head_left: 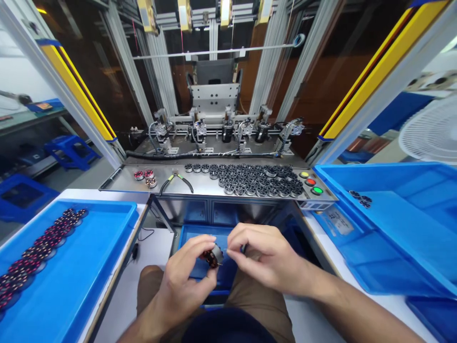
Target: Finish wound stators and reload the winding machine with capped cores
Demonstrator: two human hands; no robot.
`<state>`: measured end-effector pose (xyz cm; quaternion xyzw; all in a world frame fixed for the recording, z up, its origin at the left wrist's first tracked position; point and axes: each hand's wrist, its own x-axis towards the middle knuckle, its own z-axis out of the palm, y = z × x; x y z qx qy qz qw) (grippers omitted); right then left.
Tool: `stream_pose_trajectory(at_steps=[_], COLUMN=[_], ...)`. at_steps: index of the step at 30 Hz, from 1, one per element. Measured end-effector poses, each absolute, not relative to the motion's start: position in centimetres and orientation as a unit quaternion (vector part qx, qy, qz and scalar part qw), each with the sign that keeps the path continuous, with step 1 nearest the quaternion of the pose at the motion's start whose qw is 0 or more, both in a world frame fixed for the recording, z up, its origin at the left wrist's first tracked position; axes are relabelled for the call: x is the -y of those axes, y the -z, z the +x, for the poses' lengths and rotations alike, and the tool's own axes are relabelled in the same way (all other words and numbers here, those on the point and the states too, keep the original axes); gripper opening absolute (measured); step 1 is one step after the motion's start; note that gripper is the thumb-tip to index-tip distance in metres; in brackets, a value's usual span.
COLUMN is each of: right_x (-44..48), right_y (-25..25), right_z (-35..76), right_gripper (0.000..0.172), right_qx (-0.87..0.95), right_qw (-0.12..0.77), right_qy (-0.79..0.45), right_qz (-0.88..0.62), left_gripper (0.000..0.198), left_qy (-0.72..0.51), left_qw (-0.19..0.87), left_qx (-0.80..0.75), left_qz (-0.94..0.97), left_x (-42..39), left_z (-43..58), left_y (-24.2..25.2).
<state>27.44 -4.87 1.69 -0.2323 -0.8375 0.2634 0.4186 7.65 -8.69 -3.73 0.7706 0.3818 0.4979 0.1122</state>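
Above my lap, my left hand [185, 272] grips a copper-wound motor stator [215, 256] by its rim, between the thumb below and the fingers above. A short bit of wire sticks out from the stator's lower edge. Just to its right, my right hand [266, 257] is closed in a pinch, thumb against forefinger, a small gap away from the stator. Whatever sits in that pinch is too small to make out. Beyond the hands, wire cutters [176, 180] with green-and-black handles lie on the metal ledge [117, 180], beside a few wound stators [145, 175].
Many unwound black stators [257, 180] crowd the ledge, left of yellow, red and green buttons [311, 182]. Behind stands a winding machine [214, 97]. A blue tray [89, 257] with wound stators is at left; a blue bin [400, 214] with several stators at right. Another blue tray [189, 232] lies below my hands.
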Motion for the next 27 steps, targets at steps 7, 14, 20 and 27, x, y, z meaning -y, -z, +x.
stream_pose_trajectory(at_steps=[7,14,20,27], right_x=[3.4,6.2,5.7,6.0], right_y=[-2.4,-3.1,-2.2,-0.1], right_z=[29.4,28.4,29.4,28.6], right_gripper=[0.015,0.021,0.013,0.035], right_qx=[0.9,0.886,0.86,0.8], right_qw=[0.333,0.348,0.356,0.396], right_qy=[-0.22,-0.204,-0.246,-0.344], right_qz=[-0.176,-0.227,-0.269,-0.291], left_gripper=[0.046,0.046,0.045,0.039], left_qy=[-0.492,-0.492,-0.517,-0.562], left_qw=[0.243,0.171,0.284,0.336], left_qx=[-0.335,-0.376,-0.396,-0.443], left_qz=[0.766,0.766,0.704,0.612], left_x=[9.3,9.5,9.9,9.7], left_z=[7.1,7.4,7.4,8.0], left_y=[3.3,3.4,3.7,3.9])
